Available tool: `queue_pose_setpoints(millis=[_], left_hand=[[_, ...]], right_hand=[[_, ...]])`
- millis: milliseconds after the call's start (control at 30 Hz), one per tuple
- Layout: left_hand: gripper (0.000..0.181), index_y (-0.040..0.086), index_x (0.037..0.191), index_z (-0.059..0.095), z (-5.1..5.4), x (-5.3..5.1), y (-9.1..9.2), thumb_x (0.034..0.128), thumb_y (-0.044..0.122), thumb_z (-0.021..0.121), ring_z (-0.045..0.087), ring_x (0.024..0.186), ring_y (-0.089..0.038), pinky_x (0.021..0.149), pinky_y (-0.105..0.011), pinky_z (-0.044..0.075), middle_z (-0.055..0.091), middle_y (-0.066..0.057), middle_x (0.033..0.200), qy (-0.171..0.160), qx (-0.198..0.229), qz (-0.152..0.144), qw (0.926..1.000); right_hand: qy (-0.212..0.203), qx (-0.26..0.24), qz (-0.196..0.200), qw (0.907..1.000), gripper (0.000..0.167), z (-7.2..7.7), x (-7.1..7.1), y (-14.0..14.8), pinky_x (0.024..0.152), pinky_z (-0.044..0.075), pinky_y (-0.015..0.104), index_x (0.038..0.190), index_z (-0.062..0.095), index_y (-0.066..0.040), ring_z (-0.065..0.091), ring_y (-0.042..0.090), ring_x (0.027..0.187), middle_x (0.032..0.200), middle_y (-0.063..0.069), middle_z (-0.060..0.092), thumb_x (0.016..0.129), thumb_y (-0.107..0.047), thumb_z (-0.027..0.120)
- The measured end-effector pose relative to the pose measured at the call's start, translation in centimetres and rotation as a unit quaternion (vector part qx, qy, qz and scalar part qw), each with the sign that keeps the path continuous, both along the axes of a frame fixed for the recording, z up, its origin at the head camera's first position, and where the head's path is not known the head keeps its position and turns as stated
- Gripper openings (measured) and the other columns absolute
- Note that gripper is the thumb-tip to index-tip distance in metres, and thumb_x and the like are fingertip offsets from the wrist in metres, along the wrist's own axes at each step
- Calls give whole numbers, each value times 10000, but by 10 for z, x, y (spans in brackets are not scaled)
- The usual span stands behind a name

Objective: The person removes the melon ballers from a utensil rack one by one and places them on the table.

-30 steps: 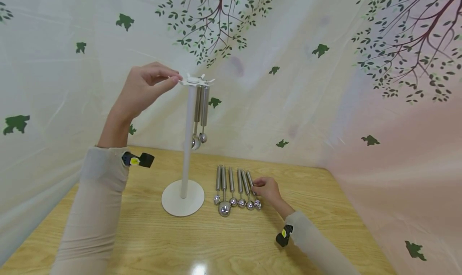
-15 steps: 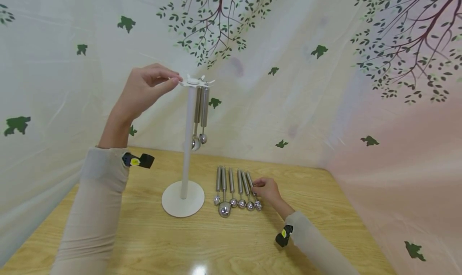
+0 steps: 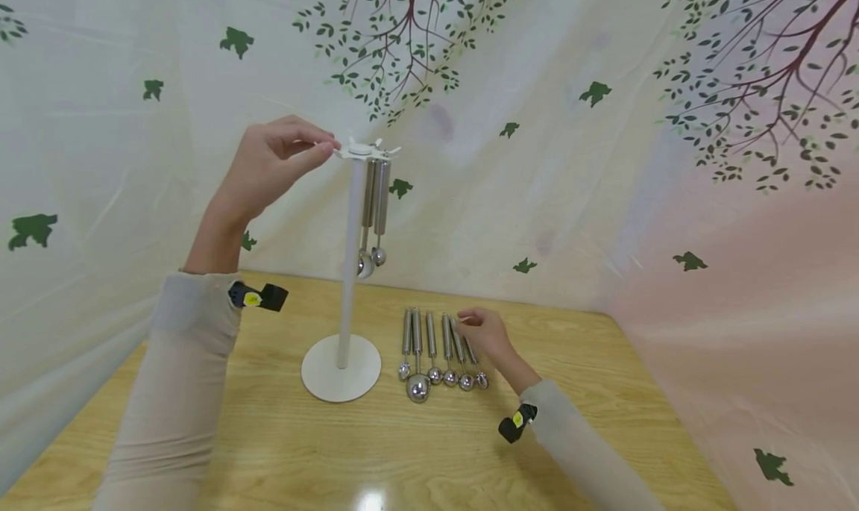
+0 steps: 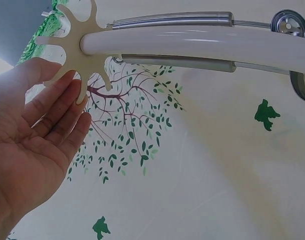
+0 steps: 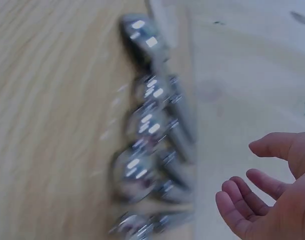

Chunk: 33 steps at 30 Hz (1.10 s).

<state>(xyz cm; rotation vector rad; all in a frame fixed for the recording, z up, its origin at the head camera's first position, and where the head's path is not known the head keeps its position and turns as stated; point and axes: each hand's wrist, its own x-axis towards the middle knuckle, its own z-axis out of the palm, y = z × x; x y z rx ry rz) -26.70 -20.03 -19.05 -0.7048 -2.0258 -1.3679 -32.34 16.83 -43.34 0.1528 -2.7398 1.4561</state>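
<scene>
My left hand [image 3: 268,160] pinches one hook of the white hanging stand [image 3: 347,272] at its top. In the left wrist view the thumb and fingers [image 4: 57,107] lie on either side of the star-shaped hook ring [image 4: 72,45]. Two steel round-headed utensils [image 3: 380,205] hang from hooks on the stand's right side. On the table a row of similar steel utensils lies side by side, among them one with a larger round bowl [image 3: 417,388]. My right hand [image 3: 486,336] hovers over the handles at the row's right end, thumb and fingers apart, holding nothing. It partly hides the rightmost utensil [image 3: 481,380].
The stand's round white base [image 3: 318,373] rests on the wooden table [image 3: 416,459], left of the row. A pale curtain [image 3: 510,220] printed with leaves and branches rises behind the table and along both sides.
My right hand has come off the rightmost utensil's handle and moved up and slightly left, toward the handles' far ends. The left hand stays at the hook.
</scene>
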Motion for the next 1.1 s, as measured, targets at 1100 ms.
queue_pose_setpoints(millis=[1100], left_hand=[[213, -13, 1125, 745, 0, -12, -4, 980, 129, 681, 606, 1097, -89, 1068, -262, 512, 690, 144, 1054, 45, -59, 48, 10000]], right_hand=[[1055, -2677, 2666, 9199, 402, 171, 7, -108, 980, 584, 305, 1370, 579, 31, 700, 126, 1059, 1315, 249, 647, 972, 13, 637]])
